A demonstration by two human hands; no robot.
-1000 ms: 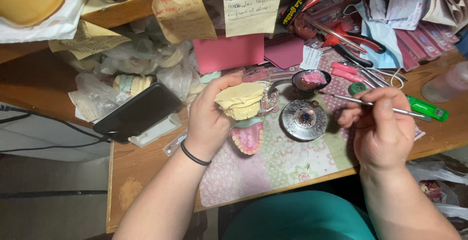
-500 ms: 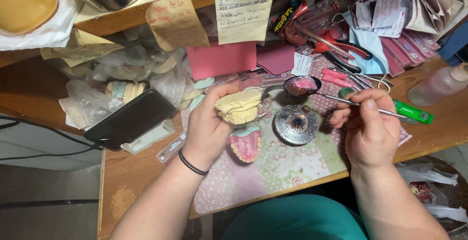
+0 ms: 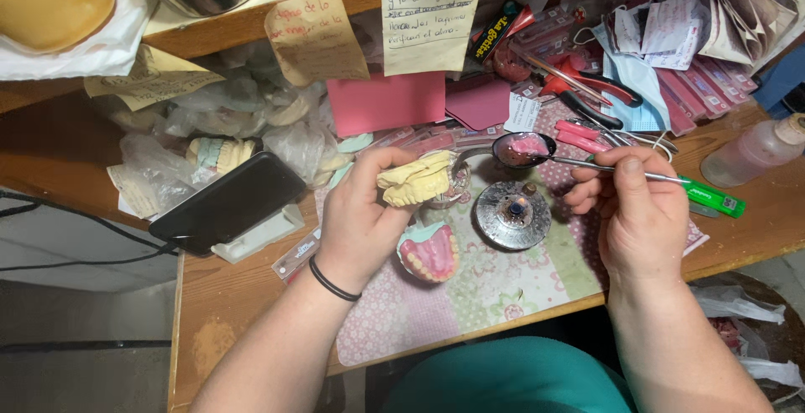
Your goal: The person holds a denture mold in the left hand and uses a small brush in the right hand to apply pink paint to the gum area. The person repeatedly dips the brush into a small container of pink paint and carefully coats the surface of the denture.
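Cast: a pale yellow plaster dental cast (image 3: 415,182), held above the middle of the workbench (image 3: 243,312), over the flowered mat (image 3: 503,287).
Handling: likely light, rigid and brittle; chips if knocked. Best gripped by its thick base, away from the teeth.
Left hand: the left hand (image 3: 362,212) wraps the cast, thumb and fingers pressed on its sides, wrist bent inward.
Right hand: the right hand (image 3: 637,212) pinches a thin metal instrument (image 3: 587,164) between thumb and fingers, its tip at a spoon of pink wax (image 3: 521,148).
Nearby: a pink wax denture (image 3: 429,254) and a round metal burner (image 3: 511,214) lie on the mat, toward the near edge.
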